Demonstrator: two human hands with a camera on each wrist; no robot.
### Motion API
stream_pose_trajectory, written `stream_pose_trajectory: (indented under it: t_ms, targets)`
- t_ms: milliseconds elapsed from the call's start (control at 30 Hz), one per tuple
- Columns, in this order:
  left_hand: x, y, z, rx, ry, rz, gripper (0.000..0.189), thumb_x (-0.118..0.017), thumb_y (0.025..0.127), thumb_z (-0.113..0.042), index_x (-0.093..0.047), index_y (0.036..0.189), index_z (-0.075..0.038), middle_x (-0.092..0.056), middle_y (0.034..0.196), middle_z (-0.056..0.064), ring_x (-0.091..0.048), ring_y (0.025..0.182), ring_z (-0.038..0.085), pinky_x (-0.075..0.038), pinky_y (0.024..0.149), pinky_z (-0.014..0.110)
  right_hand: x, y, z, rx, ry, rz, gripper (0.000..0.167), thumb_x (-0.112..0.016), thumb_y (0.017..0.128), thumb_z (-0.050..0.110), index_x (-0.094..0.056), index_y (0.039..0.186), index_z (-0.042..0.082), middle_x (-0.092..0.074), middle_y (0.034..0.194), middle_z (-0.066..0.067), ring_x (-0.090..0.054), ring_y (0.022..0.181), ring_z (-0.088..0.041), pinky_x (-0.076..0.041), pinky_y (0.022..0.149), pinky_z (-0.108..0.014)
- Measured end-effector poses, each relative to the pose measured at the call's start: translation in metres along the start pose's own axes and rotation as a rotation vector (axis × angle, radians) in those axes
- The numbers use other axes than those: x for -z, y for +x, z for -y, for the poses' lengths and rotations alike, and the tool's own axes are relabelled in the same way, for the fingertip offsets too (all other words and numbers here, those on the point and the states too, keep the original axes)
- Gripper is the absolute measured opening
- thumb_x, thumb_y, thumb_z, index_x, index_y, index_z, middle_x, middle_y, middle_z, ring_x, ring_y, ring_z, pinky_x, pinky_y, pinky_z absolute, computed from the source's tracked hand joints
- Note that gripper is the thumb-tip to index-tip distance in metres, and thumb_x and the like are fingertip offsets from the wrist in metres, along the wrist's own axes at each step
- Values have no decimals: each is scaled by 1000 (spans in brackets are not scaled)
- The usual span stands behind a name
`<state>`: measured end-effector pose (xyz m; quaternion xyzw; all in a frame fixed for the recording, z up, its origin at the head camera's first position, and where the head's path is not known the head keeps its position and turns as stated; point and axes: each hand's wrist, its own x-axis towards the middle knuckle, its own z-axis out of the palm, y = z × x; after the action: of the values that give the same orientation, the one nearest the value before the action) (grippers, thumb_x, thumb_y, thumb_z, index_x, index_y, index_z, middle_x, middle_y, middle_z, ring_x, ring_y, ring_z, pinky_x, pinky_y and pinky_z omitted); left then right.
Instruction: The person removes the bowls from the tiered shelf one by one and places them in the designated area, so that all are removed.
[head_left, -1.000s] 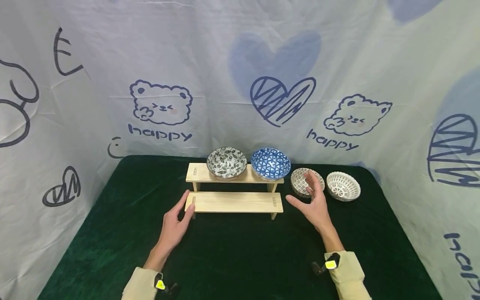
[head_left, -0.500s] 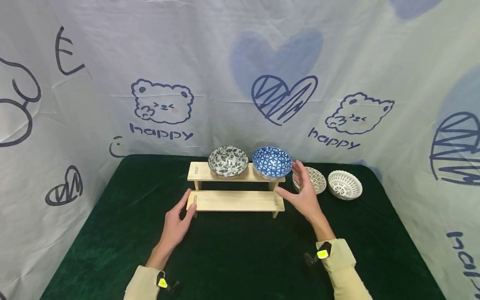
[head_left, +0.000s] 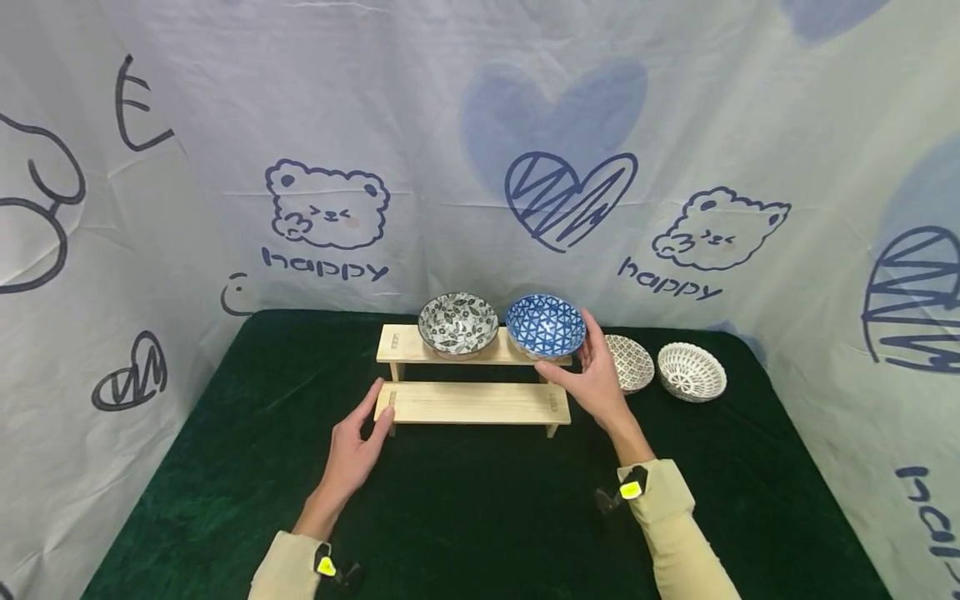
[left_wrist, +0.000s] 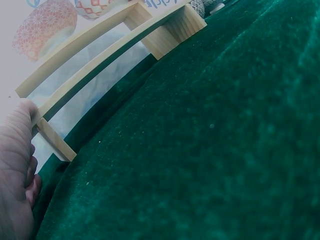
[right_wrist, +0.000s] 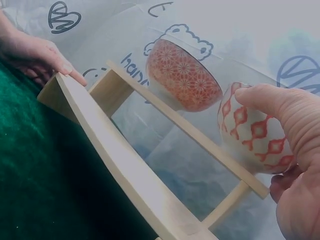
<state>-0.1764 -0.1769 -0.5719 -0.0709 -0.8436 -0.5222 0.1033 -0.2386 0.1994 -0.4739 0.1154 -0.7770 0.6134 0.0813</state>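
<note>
A two-step wooden display stand (head_left: 472, 403) stands on the green cloth. My left hand (head_left: 352, 446) grips the left end of its lower step, thumb at the front edge. On the right of the upper step sits a bowl (head_left: 545, 323) with a blue triangle pattern inside; the right wrist view shows red diamond shapes on its white outside. My right hand (head_left: 596, 385) holds this bowl by its right side, thumb in front and fingers round the far side. Left of it on the same step is a black-and-white leaf-patterned bowl (head_left: 457, 323), red flowered outside.
Right of the stand, on the green cloth (head_left: 480, 508), are a brown-and-white patterned bowl (head_left: 632, 364), partly behind my right hand, and a whitish bowl with dark dashes (head_left: 692, 372). A white printed curtain (head_left: 442, 167) hangs close behind and along both sides.
My right hand has moved left from in front of the brown-and-white bowl to the blue-patterned bowl and taken hold of it. My left hand stays on the stand's left end.
</note>
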Motion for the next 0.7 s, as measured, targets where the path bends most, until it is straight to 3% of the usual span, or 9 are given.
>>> stream_pose_trajectory:
  t_ms: [367,700]
  targets:
    - [0,0,-1,1,-2,9,61,-56,109,-37,-38,163,-13,-38,167,5,-37,153,30,-29,123,60,-1,7,5,-55,-3,-8,110,-85,88,16,-9,168,12,-17,172,-15,-22,158,-34,-22,128,-45]
    - [1,0,-2,-1,-1,6,61,-57,109,-36,-39,162,-12,-39,166,6,-38,152,31,-30,122,61,-3,11,13,-106,-86,0,115,-88,84,26,-10,168,15,-20,169,-20,-32,151,-43,-37,120,-55]
